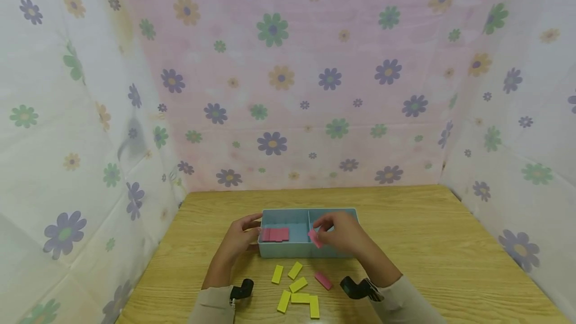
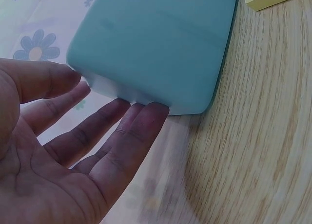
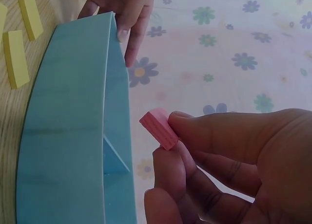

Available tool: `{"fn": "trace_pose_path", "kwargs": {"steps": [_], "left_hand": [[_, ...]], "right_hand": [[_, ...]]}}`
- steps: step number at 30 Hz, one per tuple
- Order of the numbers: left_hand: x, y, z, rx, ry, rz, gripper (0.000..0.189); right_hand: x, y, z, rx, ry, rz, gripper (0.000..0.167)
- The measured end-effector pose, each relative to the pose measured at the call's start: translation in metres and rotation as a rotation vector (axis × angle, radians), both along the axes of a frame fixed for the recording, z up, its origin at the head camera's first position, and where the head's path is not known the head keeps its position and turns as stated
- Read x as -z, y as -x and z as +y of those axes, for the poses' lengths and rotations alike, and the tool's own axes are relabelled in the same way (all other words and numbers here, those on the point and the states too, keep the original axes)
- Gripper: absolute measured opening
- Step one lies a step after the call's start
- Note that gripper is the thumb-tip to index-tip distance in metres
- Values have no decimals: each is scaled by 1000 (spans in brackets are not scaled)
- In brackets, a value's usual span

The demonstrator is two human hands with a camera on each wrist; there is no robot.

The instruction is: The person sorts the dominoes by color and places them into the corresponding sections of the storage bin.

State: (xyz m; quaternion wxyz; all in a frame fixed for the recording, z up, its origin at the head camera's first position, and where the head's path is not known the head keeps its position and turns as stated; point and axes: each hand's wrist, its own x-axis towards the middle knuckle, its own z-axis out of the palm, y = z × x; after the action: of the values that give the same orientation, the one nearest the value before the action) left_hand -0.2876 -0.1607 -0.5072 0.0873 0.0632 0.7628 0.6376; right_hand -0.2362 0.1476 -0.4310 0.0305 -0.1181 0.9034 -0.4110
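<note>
A light blue two-compartment box (image 1: 283, 250) stands on the table. At its left end, my left hand (image 1: 238, 237) rests its fingertips on the outer wall, with the fingers fairly straight in the left wrist view. My right hand (image 1: 344, 233) pinches a pink block (image 3: 160, 129) between thumb and fingers, above the box near its divider (image 1: 308, 221). Several pink blocks (image 1: 275, 234) lie side by side in the left compartment. The right hand hides part of the right compartment.
In front of the box lie several yellow blocks (image 1: 298, 284) and one loose pink block (image 1: 323, 280). Flowered cloth (image 1: 288, 89) hangs behind the wooden table (image 1: 405, 244) and along both sides.
</note>
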Motion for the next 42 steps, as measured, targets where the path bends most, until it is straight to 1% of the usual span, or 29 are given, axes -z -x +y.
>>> {"fn": "trace_pose_path", "kwargs": {"steps": [5, 14, 22, 31, 36, 42], "left_hand": [[1, 2, -1, 6, 11, -2, 49], [1, 3, -1, -7, 32, -3, 49], [1, 3, 0, -18, 43, -2, 49], [1, 3, 0, -23, 42, -7, 48], [0, 3, 1, -30, 41, -7, 48], [1, 2, 1, -41, 54, -5, 48]], "right_hand": [[-1, 8, -3, 11, 19, -16, 15], [-12, 20, -10, 32, 50, -26, 18], [-17, 33, -16, 35, 12, -39, 22], [-22, 49, -27, 47, -14, -63, 22], [-22, 59, -35, 63, 28, -108, 19], [-17, 67, -42, 70, 80, -155, 18]]}}
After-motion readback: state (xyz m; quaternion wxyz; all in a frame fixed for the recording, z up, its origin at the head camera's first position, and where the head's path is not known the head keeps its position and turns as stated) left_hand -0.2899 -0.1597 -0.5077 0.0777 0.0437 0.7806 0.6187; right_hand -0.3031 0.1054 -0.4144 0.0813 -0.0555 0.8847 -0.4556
